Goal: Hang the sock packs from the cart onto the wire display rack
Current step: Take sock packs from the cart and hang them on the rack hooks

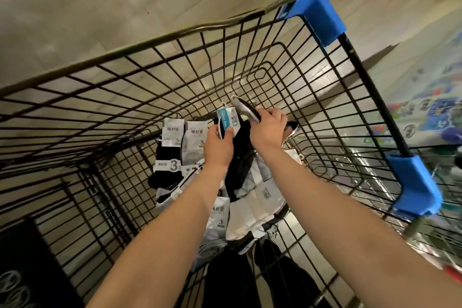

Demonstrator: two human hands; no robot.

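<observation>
I look down into a black wire cart (175, 75) with blue corner guards. Several sock packs lie in its bottom: a black pack with a white "3" label (167, 157), a grey-white one (193, 147) beside it, and more white packs (260, 207) nearer to me. My left hand (218, 147) pinches a black sock pack with a teal-and-white card (226, 120). My right hand (268, 130) grips another pack by its grey-white card (243, 107), lifted off the pile. The display rack is out of view.
The cart's far rim and the blue guards (317, 12) stand at the top right; a second blue guard (415, 182) is at the right. Colourful packaged goods (430, 107) lie on the floor to the right. Pale wood-look floor surrounds the cart.
</observation>
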